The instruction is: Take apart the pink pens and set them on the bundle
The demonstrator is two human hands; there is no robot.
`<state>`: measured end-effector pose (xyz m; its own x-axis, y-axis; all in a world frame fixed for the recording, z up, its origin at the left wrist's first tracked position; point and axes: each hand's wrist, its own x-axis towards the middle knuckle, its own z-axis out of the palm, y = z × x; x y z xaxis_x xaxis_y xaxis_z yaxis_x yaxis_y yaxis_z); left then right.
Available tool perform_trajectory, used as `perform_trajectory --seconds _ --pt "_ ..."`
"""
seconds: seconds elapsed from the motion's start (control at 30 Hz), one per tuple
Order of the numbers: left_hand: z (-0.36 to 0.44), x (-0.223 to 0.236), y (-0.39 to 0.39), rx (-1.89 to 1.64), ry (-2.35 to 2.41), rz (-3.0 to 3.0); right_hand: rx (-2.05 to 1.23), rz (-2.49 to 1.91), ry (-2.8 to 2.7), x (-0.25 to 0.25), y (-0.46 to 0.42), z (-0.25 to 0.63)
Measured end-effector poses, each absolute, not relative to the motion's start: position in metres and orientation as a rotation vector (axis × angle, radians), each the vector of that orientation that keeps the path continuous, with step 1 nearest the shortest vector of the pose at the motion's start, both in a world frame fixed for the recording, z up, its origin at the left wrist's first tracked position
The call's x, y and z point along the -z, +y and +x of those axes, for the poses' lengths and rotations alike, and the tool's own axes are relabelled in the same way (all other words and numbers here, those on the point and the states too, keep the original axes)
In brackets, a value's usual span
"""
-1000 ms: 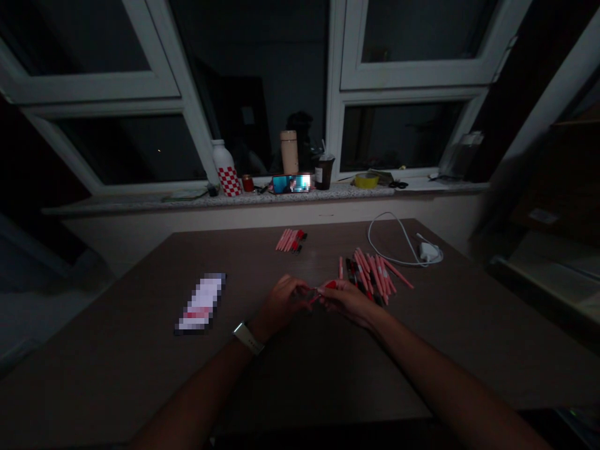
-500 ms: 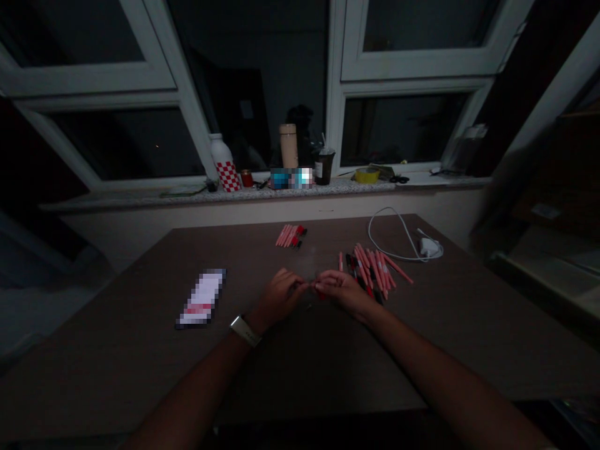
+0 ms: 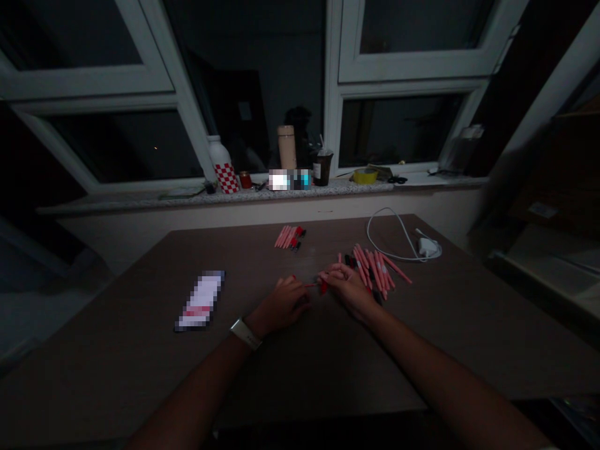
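Note:
Both my hands meet over the middle of the table. My right hand (image 3: 347, 289) pinches a thin pink pen (image 3: 310, 285), and a red part (image 3: 323, 286) shows below its fingertips. Close on the left, my left hand (image 3: 282, 303) has its fingers curled beside the pen's other end. A small red bit (image 3: 294, 277) peeks out above the left knuckles; what those fingers hold is mostly hidden. Just beyond my right hand lies a loose pile of pink pens (image 3: 377, 269) with black and red parts. Farther back, a smaller row of pink pens (image 3: 285, 237) lies beside red and black pieces (image 3: 297, 237).
A phone (image 3: 200, 300) lies on the table (image 3: 300, 375) at left. A white charger (image 3: 427, 247) with its looped cable rests at the back right. On the windowsill stand a checkered bottle (image 3: 224, 165), a beige flask (image 3: 287, 147), a drink cup (image 3: 322, 167) and yellow tape (image 3: 364, 176).
My left hand has turned over and drawn slightly away from the right, so more of the pen shows between them. My right hand stays nearly in place.

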<state>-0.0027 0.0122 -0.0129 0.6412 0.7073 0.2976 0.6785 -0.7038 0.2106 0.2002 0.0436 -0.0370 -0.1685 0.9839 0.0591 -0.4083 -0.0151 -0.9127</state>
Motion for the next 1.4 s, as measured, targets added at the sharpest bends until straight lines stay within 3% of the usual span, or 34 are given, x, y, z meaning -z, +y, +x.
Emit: perform_trajectory --seconds 0.43,0.73,1.4 --pt "-0.0038 0.0128 0.0128 -0.569 1.214 2.802 -1.411 -0.837 -1.005 0.0377 0.0459 0.1997" --pt "-0.0079 0.0160 0.0186 -0.724 1.609 2.778 -1.333 -0.895 -0.884 0.0364 0.0505 0.2020" --pt "-0.0019 0.0186 0.0184 -0.457 1.776 2.803 -1.286 -0.972 -0.939 0.0361 0.0465 0.2000"
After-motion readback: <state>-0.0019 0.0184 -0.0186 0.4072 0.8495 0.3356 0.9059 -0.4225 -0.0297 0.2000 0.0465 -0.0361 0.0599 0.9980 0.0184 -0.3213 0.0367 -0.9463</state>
